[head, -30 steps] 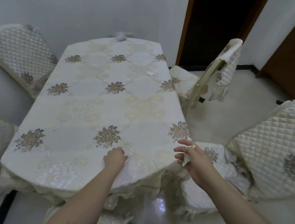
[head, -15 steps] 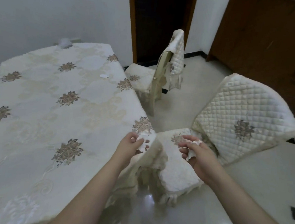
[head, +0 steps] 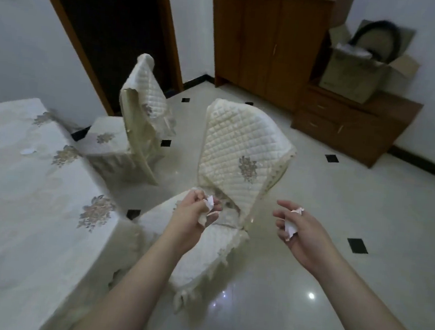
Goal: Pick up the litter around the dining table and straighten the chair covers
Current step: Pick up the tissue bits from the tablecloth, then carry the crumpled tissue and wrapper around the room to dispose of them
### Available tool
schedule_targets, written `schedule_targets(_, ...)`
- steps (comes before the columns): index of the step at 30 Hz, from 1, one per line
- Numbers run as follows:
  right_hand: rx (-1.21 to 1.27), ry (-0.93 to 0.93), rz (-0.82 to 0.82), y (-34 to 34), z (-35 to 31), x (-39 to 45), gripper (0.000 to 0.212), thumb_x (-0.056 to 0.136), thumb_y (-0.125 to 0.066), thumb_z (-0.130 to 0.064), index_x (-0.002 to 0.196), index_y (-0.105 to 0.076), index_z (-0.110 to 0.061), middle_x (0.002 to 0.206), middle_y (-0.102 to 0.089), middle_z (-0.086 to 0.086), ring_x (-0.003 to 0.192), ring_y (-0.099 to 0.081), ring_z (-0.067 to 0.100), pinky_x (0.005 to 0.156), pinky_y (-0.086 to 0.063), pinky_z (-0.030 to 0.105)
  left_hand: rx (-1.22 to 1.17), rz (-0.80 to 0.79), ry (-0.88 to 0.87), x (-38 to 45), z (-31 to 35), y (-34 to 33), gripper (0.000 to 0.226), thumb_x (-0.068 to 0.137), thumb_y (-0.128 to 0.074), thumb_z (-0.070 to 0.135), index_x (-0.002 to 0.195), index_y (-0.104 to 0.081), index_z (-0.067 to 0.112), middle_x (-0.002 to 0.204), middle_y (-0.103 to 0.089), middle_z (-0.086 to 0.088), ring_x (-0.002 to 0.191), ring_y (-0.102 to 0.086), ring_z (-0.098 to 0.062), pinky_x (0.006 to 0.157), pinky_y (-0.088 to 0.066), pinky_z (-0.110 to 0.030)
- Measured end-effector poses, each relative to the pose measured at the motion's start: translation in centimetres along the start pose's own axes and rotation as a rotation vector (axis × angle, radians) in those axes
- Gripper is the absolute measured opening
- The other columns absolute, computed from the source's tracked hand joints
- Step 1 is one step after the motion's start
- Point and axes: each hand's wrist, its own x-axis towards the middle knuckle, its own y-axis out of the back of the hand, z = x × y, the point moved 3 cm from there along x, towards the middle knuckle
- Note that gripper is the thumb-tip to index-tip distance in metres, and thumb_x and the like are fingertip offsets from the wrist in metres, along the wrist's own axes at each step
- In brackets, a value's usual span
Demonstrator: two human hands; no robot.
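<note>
Head view, looking down past both forearms. The left hand (head: 193, 212) is curled round a crumpled white paper scrap (head: 209, 204), pinched between thumb and fingers. The right hand (head: 300, 231) holds a second white scrap (head: 290, 225) against its loosely bent fingers, the palm turned inward. The two hands are held apart above the floor, each with its own piece of litter.

Directly beyond and between the hands stands the near chair (head: 240, 164), its quilted cream cover (head: 249, 144) sitting askew on the backrest; its seat lies under the left hand and wrist. Farther off, beyond the left hand, the far chair (head: 135, 131) has its cover (head: 148, 98) slipped to one side, exposing the backrest edge.

To the left of the left hand is the dining table (head: 24, 200) under a floral-patterned cloth; one small white scrap (head: 27, 151) lies on it, well apart from both hands.

Beyond the right hand, against the wall, stand a wooden cabinet (head: 269, 45), a low drawer unit (head: 354, 124) and an open cardboard box (head: 361, 67) on top of that unit. The tiled floor (head: 339, 202) carries small dark inset squares.
</note>
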Motion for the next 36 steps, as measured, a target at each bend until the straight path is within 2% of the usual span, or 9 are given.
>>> schedule_targets(4, 0.095, 0.007, 0.069, 6.9, -3.3, -0.2, 0.020, 0.095, -0.045, -0.001, 0.108, -0.059, -0.007, 0.079, -0.058, 0.009, 0.062, -0.046, 0.014, 0.047, -0.038, 0.019, -0.091, -0.033, 0.098, 0.9, -3.2, -7.7, 0.033, 0.086, -0.032, -0.014, 0.103, -0.051, 0.008, 0.090, -0.064, -0.016, 0.077, -0.068, -0.027, 0.066, -0.053, -0.032)
schedule_targets(6, 0.124, 0.011, 0.093, 9.2, -4.6, -0.2, 0.020, 0.094, -0.047, -0.004, 0.109, -0.061, -0.008, 0.078, -0.060, 0.008, 0.062, -0.047, 0.013, 0.049, -0.038, 0.020, -0.059, -0.047, 0.142, 1.3, -4.6, -10.5, 0.035, 0.088, -0.032, -0.013, 0.106, -0.054, 0.008, 0.089, -0.063, -0.016, 0.078, -0.067, -0.028, 0.063, -0.054, -0.031)
schedule_targets(9, 0.152, 0.022, 0.112, 11.7, -6.3, 0.5, 0.022, 0.094, -0.046, -0.004, 0.110, -0.061, -0.009, 0.080, -0.059, 0.008, 0.062, -0.047, 0.014, 0.049, -0.036, 0.020, -0.001, -0.078, 0.188, 2.4, -6.0, -13.8, 0.042, 0.086, -0.033, -0.012, 0.115, -0.057, 0.007, 0.086, -0.059, -0.014, 0.074, -0.061, -0.025, 0.065, -0.047, -0.029)
schedule_targets(13, 0.219, 0.030, 0.135, 13.4, -7.9, 2.7, 0.023, 0.094, -0.045, -0.004, 0.110, -0.060, -0.010, 0.083, -0.057, 0.008, 0.060, -0.048, 0.013, 0.046, -0.035, 0.020, -0.058, -0.146, 0.243, 4.7, -6.2, -16.8, 0.051, 0.080, -0.040, -0.007, 0.128, -0.053, 0.006, 0.084, -0.055, -0.011, 0.072, -0.053, -0.022, 0.063, -0.039, -0.029)
schedule_targets(16, 0.284, 0.025, 0.153, 13.9, -9.2, 5.0, 0.022, 0.094, -0.046, -0.005, 0.111, -0.061, -0.009, 0.083, -0.057, 0.008, 0.059, -0.047, 0.013, 0.045, -0.038, 0.020, -0.124, -0.204, 0.263, 7.5, -5.6, -18.5, 0.049, 0.078, -0.051, 0.001, 0.126, -0.056, 0.008, 0.084, -0.056, -0.009, 0.071, -0.055, -0.020, 0.059, -0.042, -0.026)
schedule_targets(19, 0.307, 0.026, 0.183, 14.3, -11.0, 7.8, 0.020, 0.094, -0.047, -0.006, 0.108, -0.061, -0.009, 0.084, -0.056, 0.008, 0.061, -0.046, 0.013, 0.045, -0.037, 0.020, -0.131, -0.238, 0.280, 11.4, -5.2, -20.2, 0.036, 0.084, -0.048, 0.006, 0.118, -0.059, 0.008, 0.083, -0.057, -0.008, 0.071, -0.056, -0.019, 0.056, -0.045, -0.025)
schedule_targets(23, 0.291, 0.054, 0.250, 15.1, -14.4, 11.3, 0.016, 0.094, -0.048, -0.007, 0.105, -0.061, -0.009, 0.085, -0.054, 0.008, 0.062, -0.045, 0.013, 0.044, -0.037, 0.019, -0.152, -0.248, 0.292, 16.6, -4.6, -22.3, 0.020, 0.087, -0.048, 0.007, 0.102, -0.060, 0.013, 0.081, -0.054, -0.006, 0.068, -0.054, -0.017, 0.051, -0.038, -0.024)
schedule_targets(30, 0.309, 0.100, 0.311, 17.1, -19.2, 16.6, 0.013, 0.094, -0.051, -0.011, 0.104, -0.059, -0.011, 0.087, -0.050, 0.006, 0.061, -0.044, 0.013, 0.044, -0.033, 0.019, -0.128, -0.309, 0.376, 23.7, -3.4, -27.7, 0.021, 0.076, -0.057, 0.011, 0.097, -0.061, 0.013, 0.080, -0.057, -0.006, 0.067, -0.053, -0.018, 0.049, -0.035, -0.025)
schedule_targets(36, 0.353, 0.021, 0.382, 20.6, -21.1, 21.8, 0.014, 0.091, -0.055, -0.013, 0.102, -0.063, -0.008, 0.096, -0.053, 0.009, 0.068, -0.048, 0.016, 0.043, -0.037, 0.021, -0.132, -0.332, 0.419, 29.2, -3.9, -32.8, 0.021, 0.076, -0.059, 0.014, 0.096, -0.062, 0.015, 0.082, -0.058, -0.005, 0.069, -0.053, -0.018, 0.051, -0.036, -0.025)
